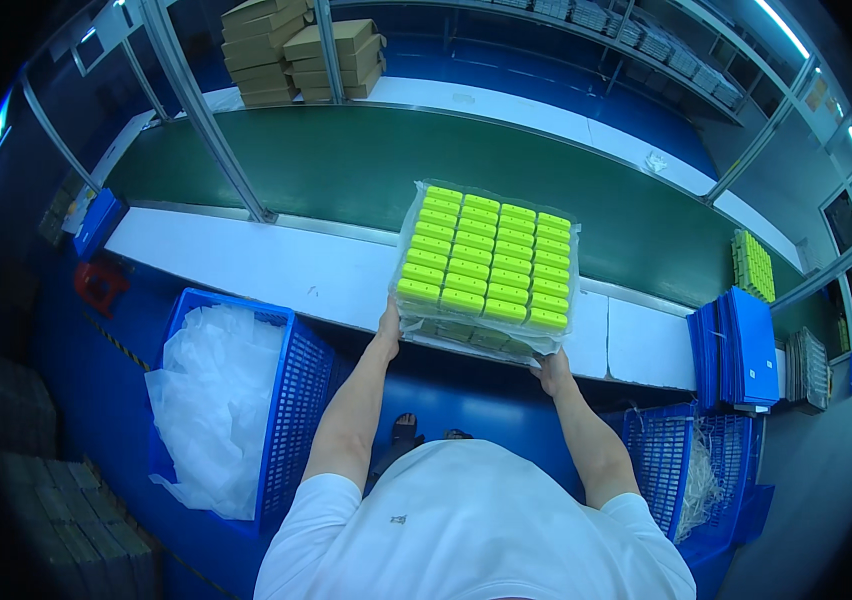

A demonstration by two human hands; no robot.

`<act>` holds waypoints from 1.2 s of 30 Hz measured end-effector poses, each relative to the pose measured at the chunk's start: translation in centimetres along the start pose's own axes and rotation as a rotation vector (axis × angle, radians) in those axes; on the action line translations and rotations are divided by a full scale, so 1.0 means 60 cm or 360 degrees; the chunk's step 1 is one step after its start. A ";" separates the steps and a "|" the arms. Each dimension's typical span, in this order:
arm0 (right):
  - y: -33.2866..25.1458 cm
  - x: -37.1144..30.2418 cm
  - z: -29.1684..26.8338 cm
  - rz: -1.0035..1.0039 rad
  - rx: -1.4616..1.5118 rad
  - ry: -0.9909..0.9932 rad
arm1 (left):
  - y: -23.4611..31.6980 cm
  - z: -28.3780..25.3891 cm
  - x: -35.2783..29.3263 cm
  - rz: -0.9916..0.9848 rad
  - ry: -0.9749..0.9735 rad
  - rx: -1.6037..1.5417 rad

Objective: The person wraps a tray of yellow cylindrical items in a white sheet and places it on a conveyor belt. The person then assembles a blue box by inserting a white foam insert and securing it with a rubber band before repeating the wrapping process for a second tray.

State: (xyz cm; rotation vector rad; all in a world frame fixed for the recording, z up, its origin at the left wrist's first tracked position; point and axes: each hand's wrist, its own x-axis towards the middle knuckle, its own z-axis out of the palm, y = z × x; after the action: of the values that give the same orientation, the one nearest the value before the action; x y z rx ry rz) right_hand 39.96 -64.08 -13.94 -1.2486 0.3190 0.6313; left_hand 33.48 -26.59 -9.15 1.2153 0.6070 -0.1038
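Observation:
Between my hands is a clear plastic tray stack [487, 258] filled with rows of bright yellow-green rectangular pieces. It sits over the near white ledge, its far side reaching across the green belt's edge. My left hand [389, 328] grips its lower left corner, fingers mostly hidden beneath and behind it. At the lower right corner my right hand [551, 372] holds the stack from below and the side. More layers show faintly under the top one through the clear wrapping.
A green conveyor belt [296, 160] runs behind the white ledge [216, 250]. At left stands a blue crate [286, 430] of white plastic sheets. On the right are blue folders [736, 350], another yellow-green stack [752, 266] and a blue basket [658, 460]. Cardboard boxes [331, 55] stand beyond the belt.

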 end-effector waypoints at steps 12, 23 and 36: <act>0.034 -0.051 -0.055 -0.0111 0.0247 0.0288 | 0.024 0.039 -0.047 0.0145 0.0053 0.0188; 0.345 -0.164 -0.013 0.0383 -0.1384 -0.0086 | -0.064 -0.317 -0.206 0.0457 0.1157 0.0489; 0.234 -0.099 0.439 0.0613 -0.1502 -0.0208 | -0.032 -1.161 -0.529 -0.0151 0.2089 0.0570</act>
State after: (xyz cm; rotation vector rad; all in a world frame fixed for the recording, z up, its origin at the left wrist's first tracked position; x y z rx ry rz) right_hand 23.88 -38.25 -13.59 -2.0514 0.1422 1.2729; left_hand -20.47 27.73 -9.93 1.5147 1.8388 0.5814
